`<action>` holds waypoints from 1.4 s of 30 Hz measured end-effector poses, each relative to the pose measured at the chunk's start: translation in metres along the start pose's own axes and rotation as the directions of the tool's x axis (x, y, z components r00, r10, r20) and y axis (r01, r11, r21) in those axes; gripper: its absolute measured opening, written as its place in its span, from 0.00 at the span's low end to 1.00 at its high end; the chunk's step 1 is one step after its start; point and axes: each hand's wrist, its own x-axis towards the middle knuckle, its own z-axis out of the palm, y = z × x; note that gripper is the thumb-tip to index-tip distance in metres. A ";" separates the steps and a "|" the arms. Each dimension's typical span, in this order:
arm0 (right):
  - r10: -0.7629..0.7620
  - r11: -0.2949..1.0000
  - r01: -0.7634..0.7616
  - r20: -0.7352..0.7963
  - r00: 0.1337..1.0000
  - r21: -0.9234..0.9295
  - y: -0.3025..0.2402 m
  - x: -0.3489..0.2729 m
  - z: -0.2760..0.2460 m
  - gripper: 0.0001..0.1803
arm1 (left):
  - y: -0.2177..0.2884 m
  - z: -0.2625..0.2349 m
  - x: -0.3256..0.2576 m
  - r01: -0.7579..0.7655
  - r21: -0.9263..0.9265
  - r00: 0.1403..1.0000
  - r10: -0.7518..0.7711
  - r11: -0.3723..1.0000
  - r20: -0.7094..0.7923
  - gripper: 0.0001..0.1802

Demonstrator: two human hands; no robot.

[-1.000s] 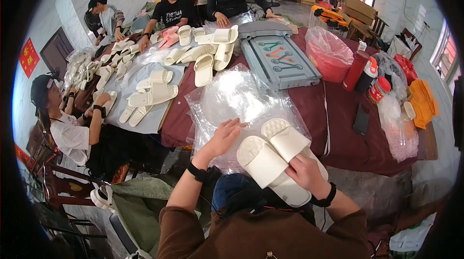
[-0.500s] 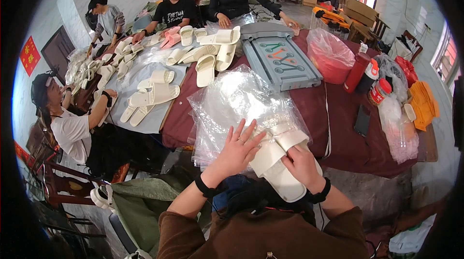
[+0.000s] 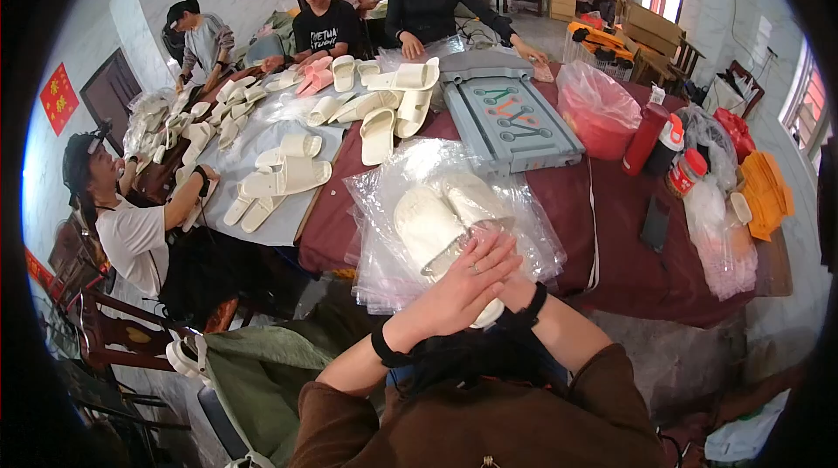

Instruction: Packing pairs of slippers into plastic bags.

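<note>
A pair of cream slippers [image 3: 426,222] lies on a stack of clear plastic bags [image 3: 371,280] at the table's near edge. Their far parts appear to be inside the top bag, and a heel end sticks out toward me beneath my wrists. My left hand [image 3: 471,283] stretches its fingers out flat across my right hand and the near part of the slippers. Under it, my right hand [image 3: 515,292] reaches in from the right, at the bag's mouth. Its fingers are mostly hidden by the left hand, so their grip does not show.
A grey plastic folding board [image 3: 515,114] lies beyond the bags. More cream slippers [image 3: 284,175] cover the table on the left, where co-workers sit and stand. To the right are a pink-red bagged tub [image 3: 598,110], a red flask [image 3: 644,138], a jar [image 3: 687,171] and a phone [image 3: 655,222].
The slippers have moved away from me, up over the bags and apparently into the top one. My right hand has gone forward, and my left hand has come across over it.
</note>
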 end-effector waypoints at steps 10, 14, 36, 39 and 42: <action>0.338 0.922 -0.300 0.127 0.933 -0.245 -0.011 0.087 0.065 0.22 | 0.003 -0.019 -0.039 -0.032 -0.161 0.998 0.040 0.986 0.047 0.27; 0.110 0.993 -0.116 0.167 0.980 0.028 0.002 0.036 0.064 0.33 | -0.009 -0.025 -0.064 0.004 -0.243 0.998 -0.019 0.970 -0.060 0.28; 0.338 0.907 -0.376 0.205 0.918 0.189 0.071 -0.030 -0.083 0.23 | -0.092 0.012 -0.139 0.422 -0.778 0.472 -0.845 0.465 -0.250 0.36; 0.314 0.868 -0.413 0.341 0.886 0.275 0.073 -0.040 -0.077 0.23 | -0.092 0.005 -0.147 0.425 -0.790 0.446 -0.861 0.443 -0.243 0.33; 0.328 0.863 -0.426 0.341 0.881 0.271 0.069 -0.032 -0.078 0.19 | -0.084 -0.005 -0.142 0.456 -0.776 0.407 -0.878 0.435 -0.252 0.24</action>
